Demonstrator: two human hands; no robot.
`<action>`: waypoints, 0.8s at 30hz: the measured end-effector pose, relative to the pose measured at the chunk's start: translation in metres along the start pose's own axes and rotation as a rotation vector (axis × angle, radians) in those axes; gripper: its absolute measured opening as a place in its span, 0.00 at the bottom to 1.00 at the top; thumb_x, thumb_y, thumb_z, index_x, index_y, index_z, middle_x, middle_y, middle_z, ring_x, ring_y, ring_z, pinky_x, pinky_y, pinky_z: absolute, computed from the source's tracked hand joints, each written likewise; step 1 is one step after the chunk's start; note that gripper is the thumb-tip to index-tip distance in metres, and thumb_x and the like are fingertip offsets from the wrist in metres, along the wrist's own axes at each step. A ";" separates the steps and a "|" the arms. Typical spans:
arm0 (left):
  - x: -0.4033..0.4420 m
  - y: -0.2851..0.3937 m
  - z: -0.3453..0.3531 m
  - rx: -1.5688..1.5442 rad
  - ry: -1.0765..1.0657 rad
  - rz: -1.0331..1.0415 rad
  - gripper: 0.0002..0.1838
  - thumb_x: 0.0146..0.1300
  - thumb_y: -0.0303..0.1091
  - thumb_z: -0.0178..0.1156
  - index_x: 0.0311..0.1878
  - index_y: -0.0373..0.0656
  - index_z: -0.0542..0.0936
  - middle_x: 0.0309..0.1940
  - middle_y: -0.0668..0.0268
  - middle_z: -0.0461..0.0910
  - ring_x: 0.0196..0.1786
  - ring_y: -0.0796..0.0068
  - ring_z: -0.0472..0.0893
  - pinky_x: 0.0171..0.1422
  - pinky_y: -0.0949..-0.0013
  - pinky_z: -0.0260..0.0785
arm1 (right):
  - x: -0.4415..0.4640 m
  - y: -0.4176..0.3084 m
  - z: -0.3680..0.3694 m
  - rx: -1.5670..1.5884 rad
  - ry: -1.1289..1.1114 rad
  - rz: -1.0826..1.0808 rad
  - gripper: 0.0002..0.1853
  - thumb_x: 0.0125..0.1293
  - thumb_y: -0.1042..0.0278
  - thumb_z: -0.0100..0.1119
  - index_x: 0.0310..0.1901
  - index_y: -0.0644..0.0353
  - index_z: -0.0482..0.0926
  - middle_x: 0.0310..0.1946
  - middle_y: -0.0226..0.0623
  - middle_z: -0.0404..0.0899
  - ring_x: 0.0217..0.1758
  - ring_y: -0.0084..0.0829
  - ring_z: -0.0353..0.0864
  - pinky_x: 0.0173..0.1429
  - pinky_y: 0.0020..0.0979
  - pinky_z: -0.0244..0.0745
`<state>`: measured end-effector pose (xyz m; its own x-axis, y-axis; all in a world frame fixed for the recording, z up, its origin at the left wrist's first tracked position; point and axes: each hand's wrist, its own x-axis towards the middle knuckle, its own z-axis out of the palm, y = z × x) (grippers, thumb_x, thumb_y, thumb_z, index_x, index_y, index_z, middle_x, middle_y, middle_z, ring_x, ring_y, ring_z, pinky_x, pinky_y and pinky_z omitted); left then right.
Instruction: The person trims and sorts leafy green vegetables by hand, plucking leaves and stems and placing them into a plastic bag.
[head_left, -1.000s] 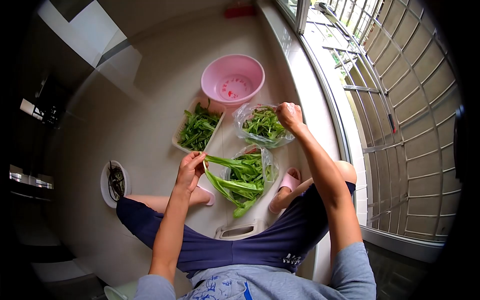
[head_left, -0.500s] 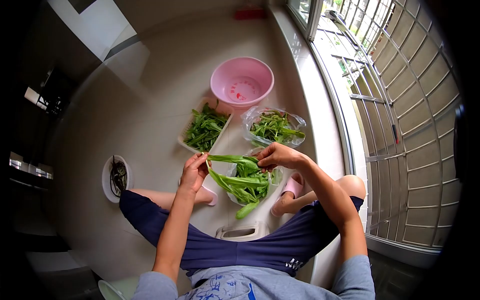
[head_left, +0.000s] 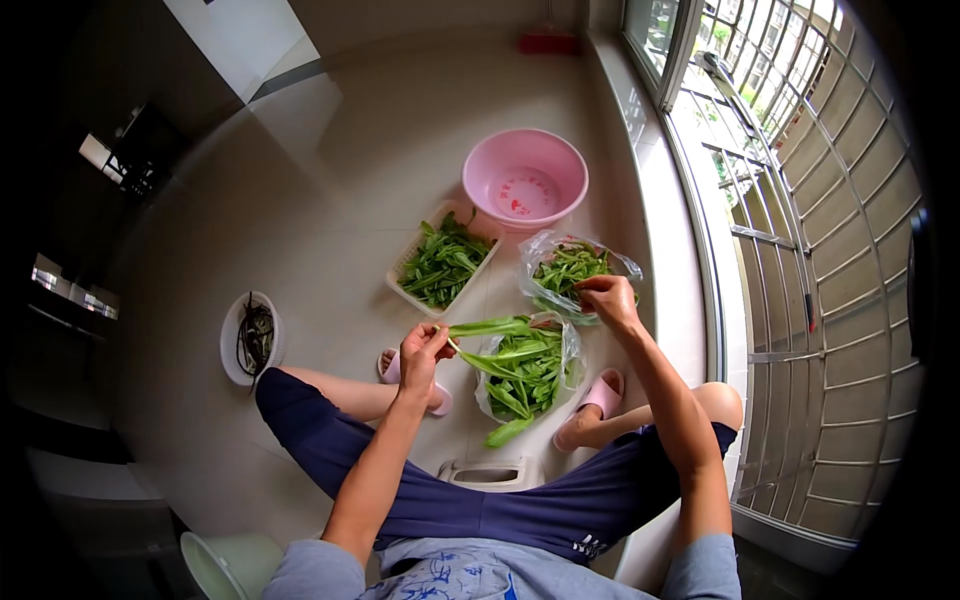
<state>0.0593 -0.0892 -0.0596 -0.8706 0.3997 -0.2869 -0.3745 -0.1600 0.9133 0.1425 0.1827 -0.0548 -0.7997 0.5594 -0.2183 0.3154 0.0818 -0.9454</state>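
My left hand pinches the pale stem end of a leafy green, whose long leaves spread rightward over a plastic bag of leafy greens between my feet. My right hand is at the near right edge of a second clear plastic bag with cut greens in it. Its fingers are pressed together, and what they hold, if anything, cannot be made out. Left of that bag stands a cream plastic basket filled with green leaves.
A pink basin stands behind the basket. To the left is a white bowl with dark, thin strips in it. A pale green bucket is at lower left. A window ledge and barred window run along the right.
My right hand has left the leaves near my left hand and moved up and right to the second bag. My left hand still grips the stem. The view has shifted slightly.
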 end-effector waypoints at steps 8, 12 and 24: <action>-0.011 -0.014 -0.013 0.036 -0.011 -0.008 0.04 0.55 0.28 0.51 0.33 0.39 0.70 0.24 0.65 0.75 0.24 0.83 0.72 0.29 0.82 0.64 | 0.043 0.029 -0.026 -0.616 0.254 -0.496 0.15 0.49 0.81 0.44 0.40 0.63 0.74 0.27 0.45 0.75 0.31 0.35 0.75 0.37 0.28 0.69; -0.010 -0.015 -0.008 0.049 -0.052 0.013 0.05 0.55 0.28 0.51 0.35 0.39 0.70 0.25 0.65 0.75 0.25 0.83 0.72 0.30 0.82 0.64 | 0.053 0.029 -0.030 -0.681 0.337 -0.395 0.20 0.48 0.82 0.43 0.47 0.62 0.69 0.32 0.49 0.74 0.35 0.40 0.75 0.39 0.29 0.69; -0.026 -0.004 0.028 0.175 -0.175 0.105 0.06 0.53 0.24 0.52 0.35 0.36 0.70 0.25 0.68 0.74 0.29 0.84 0.73 0.34 0.81 0.66 | -0.040 -0.045 0.045 -0.361 -0.617 -0.469 0.15 0.48 0.62 0.57 0.35 0.64 0.76 0.29 0.45 0.76 0.30 0.36 0.77 0.36 0.29 0.70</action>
<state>0.0919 -0.0736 -0.0478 -0.8275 0.5418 -0.1475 -0.2106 -0.0560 0.9760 0.1375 0.1196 -0.0148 -0.9903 -0.1384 -0.0151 -0.0580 0.5090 -0.8588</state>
